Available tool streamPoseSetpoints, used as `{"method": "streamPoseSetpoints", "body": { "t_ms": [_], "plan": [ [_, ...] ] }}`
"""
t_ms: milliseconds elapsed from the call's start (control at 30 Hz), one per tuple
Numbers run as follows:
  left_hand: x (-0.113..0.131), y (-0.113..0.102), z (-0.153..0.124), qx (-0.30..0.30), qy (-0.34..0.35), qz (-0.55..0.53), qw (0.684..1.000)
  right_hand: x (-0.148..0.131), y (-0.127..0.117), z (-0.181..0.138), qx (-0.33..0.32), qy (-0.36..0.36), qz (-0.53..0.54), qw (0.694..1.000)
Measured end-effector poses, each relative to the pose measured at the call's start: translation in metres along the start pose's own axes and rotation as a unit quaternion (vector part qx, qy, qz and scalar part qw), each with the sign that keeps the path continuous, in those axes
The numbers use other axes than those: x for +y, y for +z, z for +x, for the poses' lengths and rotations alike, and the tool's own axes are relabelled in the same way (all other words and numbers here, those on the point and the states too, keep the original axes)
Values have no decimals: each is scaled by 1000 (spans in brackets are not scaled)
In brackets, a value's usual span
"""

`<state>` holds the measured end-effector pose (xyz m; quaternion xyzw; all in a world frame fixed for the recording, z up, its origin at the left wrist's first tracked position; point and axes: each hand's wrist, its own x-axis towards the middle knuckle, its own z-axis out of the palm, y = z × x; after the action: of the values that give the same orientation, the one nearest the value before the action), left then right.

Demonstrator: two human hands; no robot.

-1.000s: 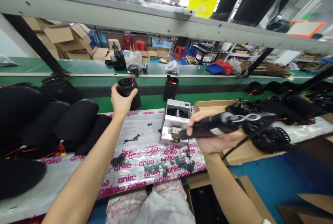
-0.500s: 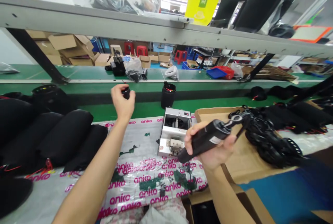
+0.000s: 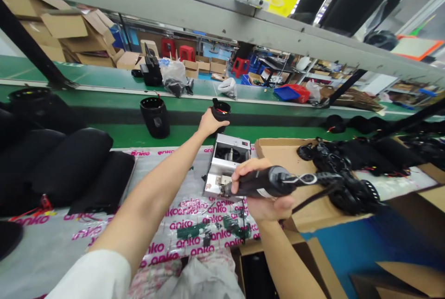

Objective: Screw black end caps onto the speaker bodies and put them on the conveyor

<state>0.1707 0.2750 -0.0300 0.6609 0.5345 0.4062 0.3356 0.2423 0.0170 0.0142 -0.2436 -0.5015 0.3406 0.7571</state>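
My left hand is wrapped round a black cylindrical housing with red and yellow wires at its open top. To its left, a second black housing stands upright on the green surface. My right hand grips a black electric screwdriver with a metal hanging loop at its cord end. The screwdriver's front end points down-left at the outlet of a silver screw feeder; whether the tip touches it I cannot tell.
Large black fabric-covered cylinders lie at left. A cardboard tray at right holds several black ring-shaped parts. Printed plastic wrap covers the near bench. A grey shelf beam crosses above, with slanted black posts.
My left hand has let go of the left housing and moved right onto the other one. The screwdriver has moved down-left to the feeder's outlet. The view has tilted downward.
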Motion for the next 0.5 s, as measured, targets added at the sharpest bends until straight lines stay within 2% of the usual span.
{"method": "streamPoseSetpoints", "body": {
  "t_ms": [133, 267, 400, 500],
  "plan": [
    [-3, -34, -24, 82, -14, -20, 996, 4, 7, 0, -22, 37, -1, 999],
    [-11, -93, -73, 132, -2, -28, 991, 10, 3, 3, -32, 101, 12, 994],
    [-32, -147, -157, 69, 59, -24, 996, 6, -11, 6, -39, 145, 31, 988],
    [-47, -166, -223, -10, 57, 11, 998, -17, -22, 17, -42, 134, 34, 989]
  ]
}}
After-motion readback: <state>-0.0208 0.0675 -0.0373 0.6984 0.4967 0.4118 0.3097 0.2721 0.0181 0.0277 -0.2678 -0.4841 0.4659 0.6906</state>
